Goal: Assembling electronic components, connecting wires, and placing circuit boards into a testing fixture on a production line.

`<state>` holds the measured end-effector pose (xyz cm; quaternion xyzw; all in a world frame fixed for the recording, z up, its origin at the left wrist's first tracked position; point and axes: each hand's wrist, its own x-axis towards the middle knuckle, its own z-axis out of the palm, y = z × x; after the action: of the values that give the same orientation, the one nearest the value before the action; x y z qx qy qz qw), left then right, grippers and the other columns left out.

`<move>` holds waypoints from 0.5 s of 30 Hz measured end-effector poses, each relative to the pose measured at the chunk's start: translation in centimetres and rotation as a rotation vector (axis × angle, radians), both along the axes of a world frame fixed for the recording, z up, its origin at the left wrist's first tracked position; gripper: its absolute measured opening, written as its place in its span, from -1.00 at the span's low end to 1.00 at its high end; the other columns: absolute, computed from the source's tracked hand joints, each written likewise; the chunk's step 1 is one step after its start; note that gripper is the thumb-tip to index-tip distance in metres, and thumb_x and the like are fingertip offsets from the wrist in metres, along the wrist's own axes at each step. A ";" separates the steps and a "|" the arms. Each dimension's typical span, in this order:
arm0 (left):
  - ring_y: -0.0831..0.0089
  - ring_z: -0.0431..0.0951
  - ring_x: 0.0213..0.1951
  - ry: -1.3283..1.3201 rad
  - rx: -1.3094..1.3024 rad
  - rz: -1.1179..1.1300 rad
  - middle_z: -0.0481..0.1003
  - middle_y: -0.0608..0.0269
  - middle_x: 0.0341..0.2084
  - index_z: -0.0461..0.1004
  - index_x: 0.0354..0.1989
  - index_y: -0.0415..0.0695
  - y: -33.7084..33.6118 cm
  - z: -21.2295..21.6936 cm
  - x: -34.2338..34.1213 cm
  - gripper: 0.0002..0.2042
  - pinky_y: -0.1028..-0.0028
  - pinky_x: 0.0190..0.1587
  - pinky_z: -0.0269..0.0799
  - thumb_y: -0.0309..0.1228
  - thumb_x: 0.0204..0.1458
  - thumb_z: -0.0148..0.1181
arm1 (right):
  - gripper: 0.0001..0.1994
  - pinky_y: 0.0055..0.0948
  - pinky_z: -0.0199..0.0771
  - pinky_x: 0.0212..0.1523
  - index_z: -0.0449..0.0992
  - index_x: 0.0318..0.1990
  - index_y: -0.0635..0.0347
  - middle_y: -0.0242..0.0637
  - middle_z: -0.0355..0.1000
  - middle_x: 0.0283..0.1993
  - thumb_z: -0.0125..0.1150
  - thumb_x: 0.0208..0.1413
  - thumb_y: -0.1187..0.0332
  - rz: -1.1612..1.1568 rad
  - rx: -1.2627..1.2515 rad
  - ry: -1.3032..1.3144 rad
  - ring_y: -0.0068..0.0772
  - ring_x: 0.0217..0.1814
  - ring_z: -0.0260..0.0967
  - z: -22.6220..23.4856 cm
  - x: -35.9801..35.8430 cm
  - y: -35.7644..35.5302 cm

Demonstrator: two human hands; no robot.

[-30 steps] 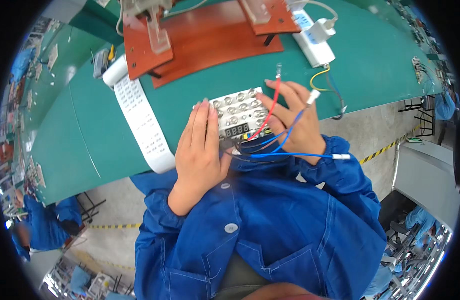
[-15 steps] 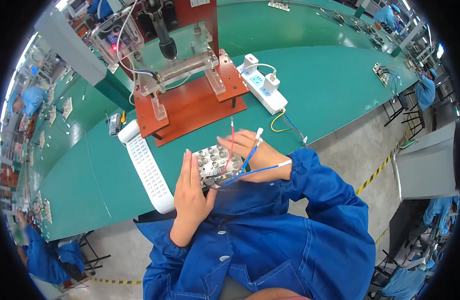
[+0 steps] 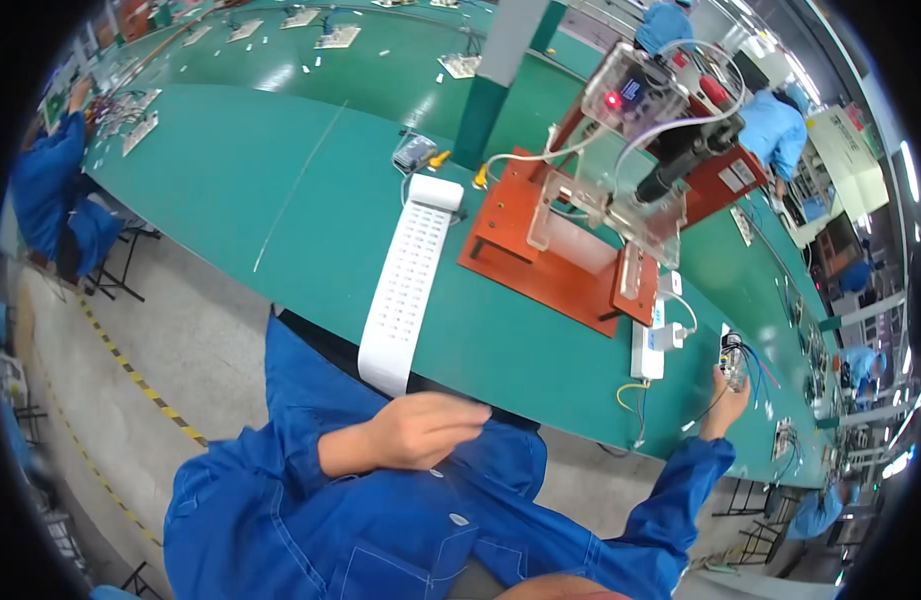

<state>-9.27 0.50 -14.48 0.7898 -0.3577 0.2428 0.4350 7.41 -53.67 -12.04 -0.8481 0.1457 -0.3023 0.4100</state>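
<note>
Head view shows your right hand point(image 3: 726, 395) now stretched far right, fingers closed on the small wired module point(image 3: 733, 362) above the green bench point(image 3: 281, 200), while your left hand point(image 3: 421, 430) has let go, loosely curled and empty against your jacket.

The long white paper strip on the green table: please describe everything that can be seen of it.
The white paper strip is a long band printed with rows of small dark marks. Its far end is rolled up beside the red-brown fixture base. It lies flat across the green table and hangs over the near edge, close above the left hand.
</note>
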 end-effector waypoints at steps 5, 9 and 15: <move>0.25 0.60 -0.32 0.197 0.076 0.214 0.61 0.23 -0.33 0.57 -0.43 -0.16 4.1 -3.7 -4.7 -0.80 0.33 -0.25 0.52 -0.67 -0.29 0.21 | -0.04 -0.19 0.24 0.33 0.27 0.31 0.42 0.15 0.35 0.28 0.50 -0.16 -0.08 -0.201 -0.316 0.324 0.01 0.32 0.31 -1.0 13.1 -0.3; 0.22 0.55 -0.39 0.303 0.121 0.382 0.57 0.23 -0.44 0.53 -0.48 -0.14 6.1 -5.7 -5.0 -0.81 0.29 -0.30 0.45 -0.70 -0.28 0.16 | -0.32 -0.37 0.38 0.20 0.19 0.39 0.34 0.03 0.40 0.24 0.31 0.18 0.28 0.422 -0.271 0.105 -0.24 0.28 0.35 -2.2 22.2 0.5; 0.15 0.55 -0.36 0.428 0.254 0.517 0.56 0.14 -0.41 0.49 -0.46 -0.17 11.8 -9.2 -10.3 -0.82 0.27 -0.28 0.44 -0.71 -0.25 0.09 | -0.66 -0.54 0.41 -0.05 0.58 0.02 0.32 -0.29 0.55 -0.06 0.27 0.20 0.27 0.411 0.217 0.374 -0.52 -0.08 0.44 1.3 17.3 7.1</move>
<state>-19.61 12.26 -23.68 0.9350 -0.0740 0.1273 0.3225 24.72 -46.57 -10.79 -0.8520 0.0752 -0.0340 0.5169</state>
